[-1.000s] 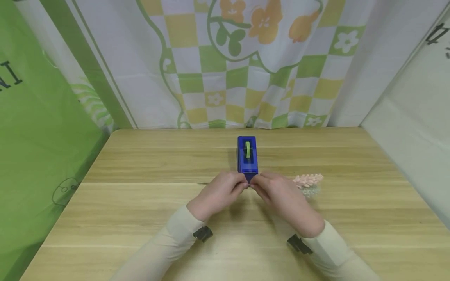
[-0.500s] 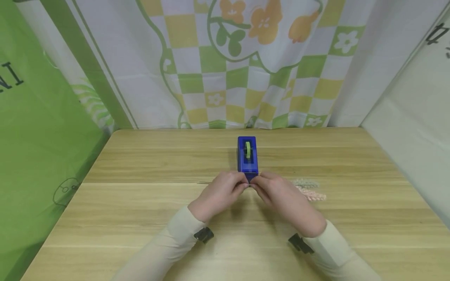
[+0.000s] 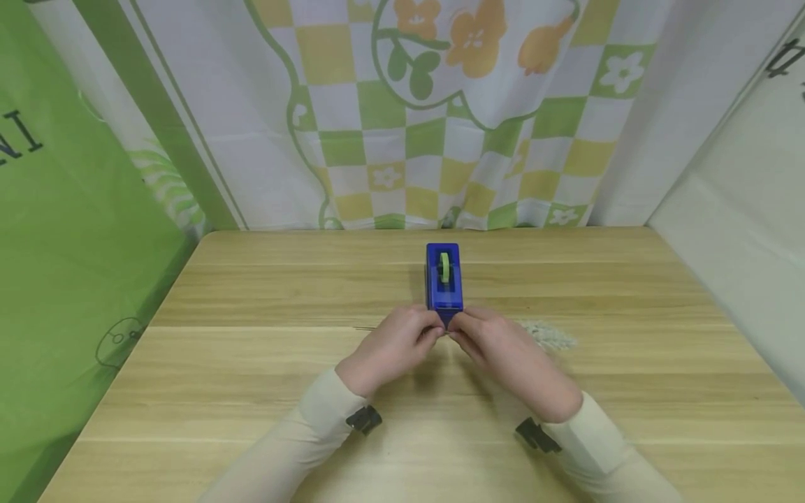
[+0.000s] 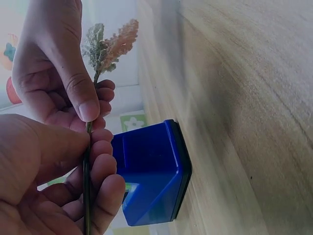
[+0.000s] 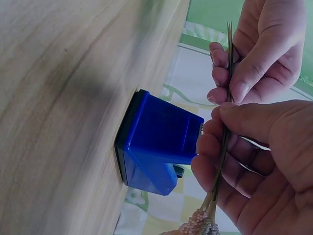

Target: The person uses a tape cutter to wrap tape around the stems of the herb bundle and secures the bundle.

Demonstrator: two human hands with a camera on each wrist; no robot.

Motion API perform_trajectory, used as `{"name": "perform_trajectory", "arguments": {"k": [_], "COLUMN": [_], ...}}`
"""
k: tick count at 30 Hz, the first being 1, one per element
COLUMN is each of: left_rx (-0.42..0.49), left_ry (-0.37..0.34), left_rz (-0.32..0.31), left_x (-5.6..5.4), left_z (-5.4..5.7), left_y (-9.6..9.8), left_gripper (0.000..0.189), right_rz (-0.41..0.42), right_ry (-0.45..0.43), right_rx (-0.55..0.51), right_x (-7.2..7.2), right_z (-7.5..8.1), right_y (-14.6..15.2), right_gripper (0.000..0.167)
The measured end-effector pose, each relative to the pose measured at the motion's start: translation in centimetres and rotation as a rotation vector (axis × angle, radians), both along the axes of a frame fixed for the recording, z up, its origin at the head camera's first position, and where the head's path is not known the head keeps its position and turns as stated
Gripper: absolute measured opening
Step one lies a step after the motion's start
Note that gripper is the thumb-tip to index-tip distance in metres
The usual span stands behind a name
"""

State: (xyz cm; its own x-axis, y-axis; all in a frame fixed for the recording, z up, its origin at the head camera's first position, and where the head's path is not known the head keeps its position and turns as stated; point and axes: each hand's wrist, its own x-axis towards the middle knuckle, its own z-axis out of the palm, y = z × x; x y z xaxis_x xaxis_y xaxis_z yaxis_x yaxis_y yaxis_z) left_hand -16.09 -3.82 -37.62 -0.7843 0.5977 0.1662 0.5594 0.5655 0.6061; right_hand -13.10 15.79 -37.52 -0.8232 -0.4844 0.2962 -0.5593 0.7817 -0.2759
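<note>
Both my hands hold thin flower stems (image 4: 87, 181) sideways in front of the blue tape dispenser (image 3: 432, 286). My left hand (image 3: 397, 344) pinches the stems between thumb and curled fingers, toward their bare ends. Close beside it, my right hand (image 3: 506, 349) pinches them nearer the flower heads, thumbs almost meeting. One flower head is pink (image 4: 123, 40), the other grey-green (image 4: 94, 41). From above, the grey-green one shows past my right hand and the pink one is hidden. A yellow-green tape roll (image 3: 444, 267) sits in the dispenser.
The wooden table (image 3: 283, 279) carries the dispenser just beyond my fingertips. A checked, flower-printed curtain (image 3: 421, 154) hangs behind the table's far edge. Green cloth (image 3: 75, 279) lies to the left, a pale wall covering (image 3: 748, 181) to the right.
The flower heads have turned about their stems: the pink one went from the far side to the near side, then out of sight behind the grey-green one. My hands stay nearly in place.
</note>
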Motion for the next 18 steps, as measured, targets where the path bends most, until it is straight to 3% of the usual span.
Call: {"name": "perform_trajectory", "arguments": {"k": [18], "left_rx": [0.003], "left_ry": [-0.002], "left_rz": [0.025], "left_x": [0.23], "left_z": [0.00], "left_y": [0.23], "left_gripper": [0.012], "right_rz": [0.001], "right_ry": [-0.071], "right_rx": [-0.008], "right_x": [-0.13], "right_z": [0.18], "right_y": [0.15], "right_gripper": [0.009]}}
